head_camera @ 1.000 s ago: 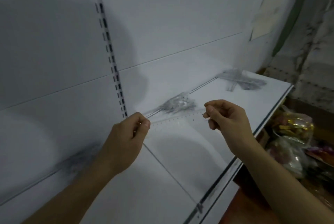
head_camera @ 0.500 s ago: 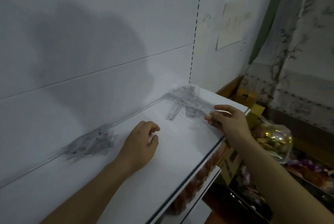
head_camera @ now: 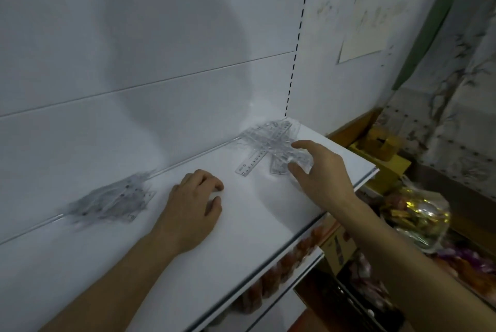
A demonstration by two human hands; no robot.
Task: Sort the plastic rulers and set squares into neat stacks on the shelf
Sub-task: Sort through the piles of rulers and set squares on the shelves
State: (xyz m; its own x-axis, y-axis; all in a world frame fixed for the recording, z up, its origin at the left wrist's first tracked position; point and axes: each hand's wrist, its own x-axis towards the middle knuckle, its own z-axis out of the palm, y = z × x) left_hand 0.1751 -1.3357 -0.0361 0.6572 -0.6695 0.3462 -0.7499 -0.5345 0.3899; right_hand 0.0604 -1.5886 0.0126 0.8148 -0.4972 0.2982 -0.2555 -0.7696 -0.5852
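A jumbled pile of clear plastic rulers and set squares (head_camera: 271, 138) lies at the back right corner of the white shelf (head_camera: 241, 237). One clear ruler (head_camera: 251, 165) sticks out of it toward me. My right hand (head_camera: 319, 170) reaches over the pile's near edge with fingers spread, thumb and fingertips at the clear plastic. A second heap of clear rulers (head_camera: 110, 200) lies at the back left. Between the two piles my left hand (head_camera: 193, 205) rests on the shelf, fingers loosely curled, holding nothing.
The white back panel (head_camera: 161, 76) has a slotted upright (head_camera: 298, 36) just above the right pile. The shelf's front edge (head_camera: 316, 227) runs diagonally to the right. Below and right are a lower shelf with packaged goods, a yellow box (head_camera: 386, 152) and a bag of gold-wrapped items (head_camera: 418, 213).
A second ago both hands held one clear ruler by its ends. Now that ruler is out of my hands, the view has swung right, and my right hand has reached onto the right pile.
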